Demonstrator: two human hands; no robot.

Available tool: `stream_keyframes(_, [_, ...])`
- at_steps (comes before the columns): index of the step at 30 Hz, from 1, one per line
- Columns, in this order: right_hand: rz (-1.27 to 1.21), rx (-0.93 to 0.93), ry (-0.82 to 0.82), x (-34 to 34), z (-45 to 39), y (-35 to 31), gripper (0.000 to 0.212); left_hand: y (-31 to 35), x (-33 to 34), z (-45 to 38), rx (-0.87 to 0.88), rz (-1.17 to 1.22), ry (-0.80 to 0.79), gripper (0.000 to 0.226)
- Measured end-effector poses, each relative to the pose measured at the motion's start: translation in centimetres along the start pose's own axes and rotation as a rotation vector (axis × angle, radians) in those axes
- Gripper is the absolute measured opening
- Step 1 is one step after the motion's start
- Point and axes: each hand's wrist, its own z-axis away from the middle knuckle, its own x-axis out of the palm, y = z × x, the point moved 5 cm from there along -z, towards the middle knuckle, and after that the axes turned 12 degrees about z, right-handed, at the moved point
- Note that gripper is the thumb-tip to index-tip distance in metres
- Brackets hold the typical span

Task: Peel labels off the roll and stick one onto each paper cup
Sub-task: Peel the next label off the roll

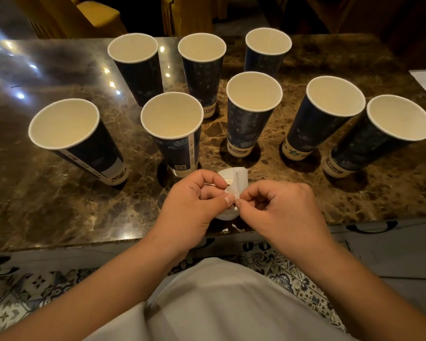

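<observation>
The label roll [228, 193] was held just above the near edge of the counter [59, 193], between both hands. It was white, small and evidently light; a loose strip of backing [240, 179] stood up from its far side. The left hand [194, 205] had its fingers curled round the roll, thumb pressed on its face. The right hand [280, 205] pinched thumb against forefinger at the roll's near right edge, apparently on a label corner, though the label itself was too small to make out.

Assessment: labels are thin, limp and tacky, and liable to curl or fold onto themselves; they should be taken by one corner only and the adhesive kept off the fingers.

Eight paper cups [253, 114] stood upright and open beyond the roll, five in the near row, three in the far. They were tall, empty and judged easily tipped or dented; each should be steadied low on its wall while pressing. No label was visible on any cup.
</observation>
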Motion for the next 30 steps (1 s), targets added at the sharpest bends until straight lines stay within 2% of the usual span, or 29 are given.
stream_keyframes(9, [0.04,0.052,-0.014,0.3,0.0,0.0,0.011,-0.4,0.1,0.2,-0.02,0.01,0.062,0.017])
stream_keyframes(18, [0.06,-0.006,-0.023,-1.0,-0.8,0.8,0.013,-0.6,-0.8,0.4,-0.05,0.051,0.124,0.016])
stream_keyframes(27, [0.142,-0.113,-0.012,-2.7,-1.0,1.4,0.012,-0.6,-2.4,1.0,-0.041,-0.216,0.122,0.017])
stream_keyframes(30, [0.204,-0.121,0.007,-3.0,-1.1,1.3,0.011,-0.9,-2.8,1.2,-0.09,-0.175,0.135,0.015])
